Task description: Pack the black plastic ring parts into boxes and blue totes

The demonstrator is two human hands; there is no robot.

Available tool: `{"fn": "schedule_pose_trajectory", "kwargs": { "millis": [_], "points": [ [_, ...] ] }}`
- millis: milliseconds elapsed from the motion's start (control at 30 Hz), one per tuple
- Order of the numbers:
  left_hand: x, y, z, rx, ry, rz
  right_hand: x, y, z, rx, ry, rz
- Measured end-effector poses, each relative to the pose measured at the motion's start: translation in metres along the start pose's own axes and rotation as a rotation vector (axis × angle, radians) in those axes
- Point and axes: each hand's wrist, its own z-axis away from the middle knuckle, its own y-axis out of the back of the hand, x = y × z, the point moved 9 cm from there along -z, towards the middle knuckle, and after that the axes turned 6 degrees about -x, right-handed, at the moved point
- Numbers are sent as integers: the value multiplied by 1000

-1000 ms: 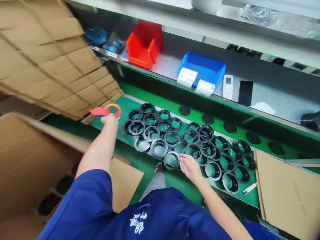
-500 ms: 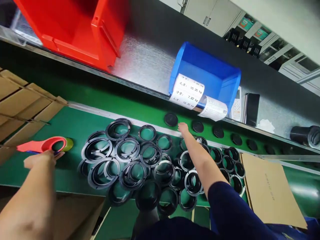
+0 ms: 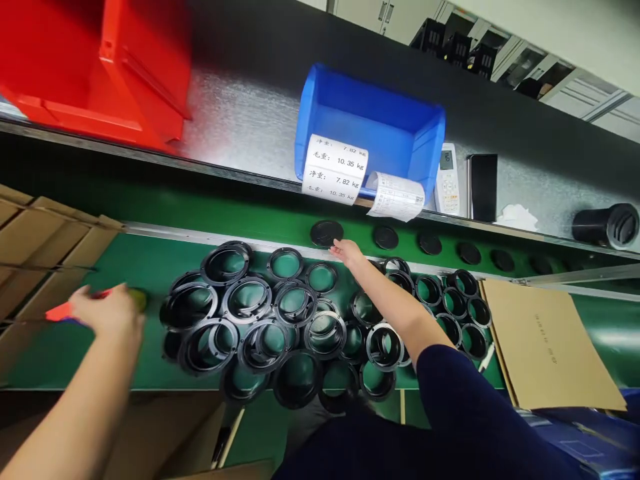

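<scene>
My left hand (image 3: 107,313) reaches across a red tape dispenser (image 3: 59,311) with a yellow-green roll of tape (image 3: 138,299). Motion smears its fingers, so whether they grip the dispenser cannot be made out. My right hand (image 3: 346,253) is stretched over the rings to the back of the bench. Its fingers are extended, the tips at the lower edge of a black round cap (image 3: 327,233), the leftmost in a row. Below that arm lie many black rings (image 3: 249,298), some stacked; part of them is hidden by my forearm.
Cardboard boxes (image 3: 45,267) stand at the left, flat cardboard (image 3: 550,340) at the right. On the shelf above sit a red bin (image 3: 145,87), a blue bin (image 3: 370,100) with printed labels (image 3: 335,170), a remote control (image 3: 447,180), a dark phone-like slab (image 3: 483,187) and a black cylinder (image 3: 605,225).
My right hand has moved left to the leftmost cap, and its fingers have stretched out. My left hand has shifted right and up over the tape dispenser. The view has turned slightly.
</scene>
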Motion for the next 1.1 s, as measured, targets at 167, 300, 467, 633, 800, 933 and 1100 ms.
{"fn": "schedule_pose_trajectory", "kwargs": {
  "millis": [167, 300, 467, 633, 800, 933, 1100],
  "points": [
    [66, -90, 152, -611, -141, 554, -7, 6, 87, -343, 46, -107],
    [79, -133, 339, -1303, -29, 842, 2, 27, 164, -615, 68, -140],
    [68, -131, 489, -1343, 44, 1130, 9, 105, 231, -583, 175, -3],
    [59, -142, 592, -1388, 126, 1101, -68, 204, 273, -343, 660, 250],
    [52, -159, 665, -1471, 132, 1007, -96, 259, 298, -315, 778, 407],
    [48, -174, 701, -1543, 158, 947, -91, 300, 298, -145, 771, 333],
    [49, -190, 723, -1569, 236, 961, -100, 328, 292, -125, 778, 386]
  ]
}}
